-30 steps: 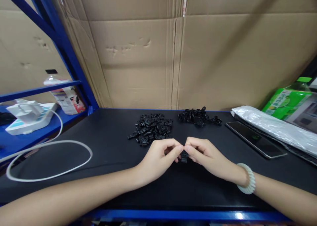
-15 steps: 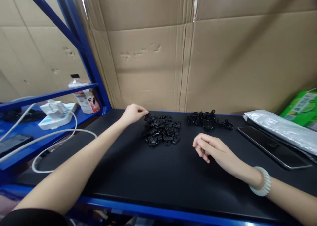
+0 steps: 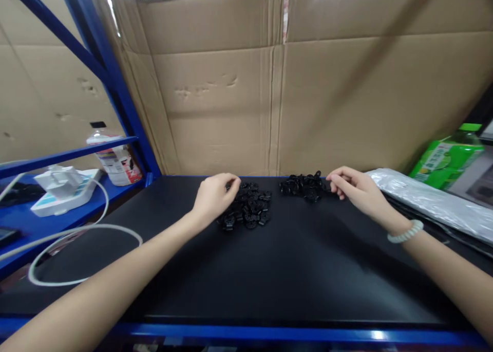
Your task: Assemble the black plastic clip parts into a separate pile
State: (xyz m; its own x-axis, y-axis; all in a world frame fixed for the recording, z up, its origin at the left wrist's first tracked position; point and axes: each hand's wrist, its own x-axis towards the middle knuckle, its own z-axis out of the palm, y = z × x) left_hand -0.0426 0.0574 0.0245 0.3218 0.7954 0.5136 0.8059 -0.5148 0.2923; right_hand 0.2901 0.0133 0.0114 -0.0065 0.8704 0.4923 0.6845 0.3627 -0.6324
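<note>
Black pieces (image 3: 252,208) point mixed ways; smaller pile (image 3: 302,186) crosswise.

Black plastic parts (image 3: 252,208): pile partly hidden behind left hand (image 3: 214,199); fingertip contents indistinct. Silver plastic package (image 3: 435,198): cut off at right edge. Bottle label (image 3: 115,166): lettering illegible.

Front tabletop (image 3: 246,280) open, black piles (image 3: 252,208) behind
</note>
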